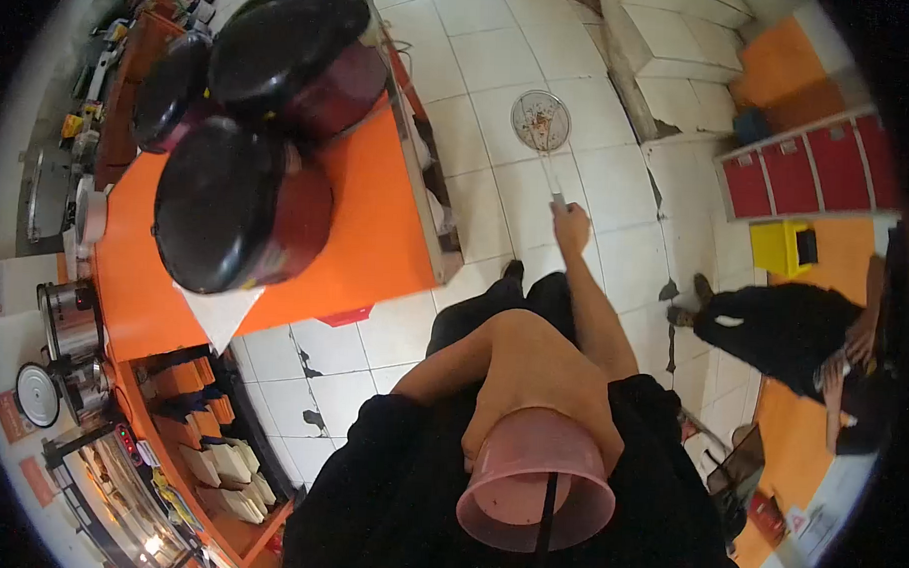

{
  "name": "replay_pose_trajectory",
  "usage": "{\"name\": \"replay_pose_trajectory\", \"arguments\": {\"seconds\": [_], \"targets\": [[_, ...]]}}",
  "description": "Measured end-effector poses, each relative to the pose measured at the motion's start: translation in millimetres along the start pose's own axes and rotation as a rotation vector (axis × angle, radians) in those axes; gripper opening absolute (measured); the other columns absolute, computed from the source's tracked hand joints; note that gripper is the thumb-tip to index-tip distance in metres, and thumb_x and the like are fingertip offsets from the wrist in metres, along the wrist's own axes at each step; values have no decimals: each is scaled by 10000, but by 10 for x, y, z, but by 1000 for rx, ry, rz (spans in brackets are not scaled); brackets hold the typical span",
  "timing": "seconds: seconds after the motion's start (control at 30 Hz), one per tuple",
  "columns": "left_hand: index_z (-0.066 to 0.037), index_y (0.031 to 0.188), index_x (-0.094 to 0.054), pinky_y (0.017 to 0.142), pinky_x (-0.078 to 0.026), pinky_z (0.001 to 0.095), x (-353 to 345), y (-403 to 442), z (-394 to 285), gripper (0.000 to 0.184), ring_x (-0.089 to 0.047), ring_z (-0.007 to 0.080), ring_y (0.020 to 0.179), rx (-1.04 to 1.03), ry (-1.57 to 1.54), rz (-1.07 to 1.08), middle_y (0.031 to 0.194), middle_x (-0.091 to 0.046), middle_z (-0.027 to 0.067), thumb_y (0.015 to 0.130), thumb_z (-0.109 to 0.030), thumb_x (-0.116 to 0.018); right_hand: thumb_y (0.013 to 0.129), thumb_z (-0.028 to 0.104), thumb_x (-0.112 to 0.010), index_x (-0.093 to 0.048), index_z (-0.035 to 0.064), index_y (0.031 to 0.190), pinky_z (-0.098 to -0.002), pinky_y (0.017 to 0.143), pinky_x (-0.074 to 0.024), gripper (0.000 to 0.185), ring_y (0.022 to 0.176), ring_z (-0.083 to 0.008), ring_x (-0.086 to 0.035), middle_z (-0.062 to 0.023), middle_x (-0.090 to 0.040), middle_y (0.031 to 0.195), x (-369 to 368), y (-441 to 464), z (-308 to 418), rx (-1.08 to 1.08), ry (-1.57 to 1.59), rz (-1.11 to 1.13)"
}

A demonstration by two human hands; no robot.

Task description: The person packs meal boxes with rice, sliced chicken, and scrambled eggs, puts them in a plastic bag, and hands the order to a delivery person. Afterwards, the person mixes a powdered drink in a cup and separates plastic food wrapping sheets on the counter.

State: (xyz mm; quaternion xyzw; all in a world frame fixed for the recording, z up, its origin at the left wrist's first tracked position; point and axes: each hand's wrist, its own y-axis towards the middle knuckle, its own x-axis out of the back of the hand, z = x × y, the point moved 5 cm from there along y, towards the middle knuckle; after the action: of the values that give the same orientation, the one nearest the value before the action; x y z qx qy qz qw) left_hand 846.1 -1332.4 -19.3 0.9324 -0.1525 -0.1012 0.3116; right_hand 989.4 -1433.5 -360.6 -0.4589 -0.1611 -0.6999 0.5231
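My right hand (572,228) is stretched out ahead, its fingers closed around the handle of a round mesh skimmer (540,121). Brown and reddish bits lie in the skimmer's mesh, which is held over the tiled floor. Close to my chest, my bent left hand (547,372) grips a pink plastic cup (539,452). The cup's wide mouth faces me, and a black strap (548,508) crosses in front of it. Most of my left fingers are hidden behind the cup.
Large dark-lidded pots (227,206) stand on an orange counter (377,221) to my left. Metal pots (68,321) and shelves (208,456) are farther left. Another person (774,320) stands at the right, near a yellow bin (774,247) and red drawers (809,166).
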Motion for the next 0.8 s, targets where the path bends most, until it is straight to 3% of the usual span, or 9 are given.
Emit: {"name": "replay_pose_trajectory", "arguments": {"seconds": [0.17, 0.23, 0.3, 0.33, 0.37, 0.47, 0.6, 0.8], "targets": [[-5, 1086, -498, 645, -472, 283, 1114, -338, -486, 868, -611, 212, 784, 1, 89, -128, 900, -610, 122, 407, -426, -836, 713, 422, -662, -625, -3, 933, -406, 769, -461, 480, 897, -344, -589, -193, -621, 951, 345, 1800, 122, 262, -167, -84], [-1, 1084, -497, 646, -472, 283, 1602, -528, -676, 872, -611, 213, 784, 9, 154, -193, 900, -610, 123, 406, -432, -836, 718, 421, -650, -623, -35, 839, -411, 706, -462, 472, 805, -358, -598, -216, -620, 831, 417, 2630, -150, 376, -225, -143], [3, 1083, -497, 646, -471, 284, 2093, -735, -914, 875, -610, 214, 783, 3, 244, -254, 900, -610, 124, 406, -438, -835, 743, 424, -623, -603, -46, 739, -431, 610, -433, 471, 679, -331, -586, -208, -600, 706, 650, 3124, -319, 119, -96, -78], [5, 1082, -497, 646, -470, 284, 2363, -855, -1039, 877, -610, 214, 783, 4, 293, -284, 901, -610, 125, 405, -440, -835, 765, 424, -598, -594, -46, 726, -438, 591, -421, 472, 659, -322, -575, -204, -599, 691, 493, 3541, -845, 286, -120, -338], [7, 1081, -497, 646, -470, 285, 2688, -972, -1175, 879, -610, 215, 783, 0, 340, -302, 901, -609, 126, 405, -443, -835, 785, 467, -559, -614, -52, 753, -440, 621, -438, 523, 700, -343, -589, -218, -613, 732, 586, 3774, -868, 237, -131, -147], [12, 1078, -497, 647, -468, 286, 3593, -1292, -1667, 886, -610, 216, 783, -34, 502, -369, 901, -609, 128, 404, -452, -835, 788, 461, -561, -616, -44, 787, -443, 645, -439, 508, 728, -341, -588, -218, -613, 761, 269, 4230, -796, 72, -197, -47], [24, 1075, -495, 643, -466, 283, 4649, -1688, -2275, 903, -609, 212, 780, -85, 649, -478, 903, -609, 129, 400, -470, -835, 791, 453, -565, -619, -34, 833, -447, 678, -440, 491, 764, -339, -587, -218, -612, 800, -355, 4906, -197, -130, -206, 46], [45, 1090, -482, 634, -467, 287, 5663, -2386, -3253, 950, -619, 214, 771, -279, 694, -763, 900, -615, 133, 396, -508, -824, 796, 441, -571, -622, -18, 901, -453, 728, -441, 473, 819, -335, -585, -217, -611, 858, -914, 6628, 1690, -120, -150, 93]]}}
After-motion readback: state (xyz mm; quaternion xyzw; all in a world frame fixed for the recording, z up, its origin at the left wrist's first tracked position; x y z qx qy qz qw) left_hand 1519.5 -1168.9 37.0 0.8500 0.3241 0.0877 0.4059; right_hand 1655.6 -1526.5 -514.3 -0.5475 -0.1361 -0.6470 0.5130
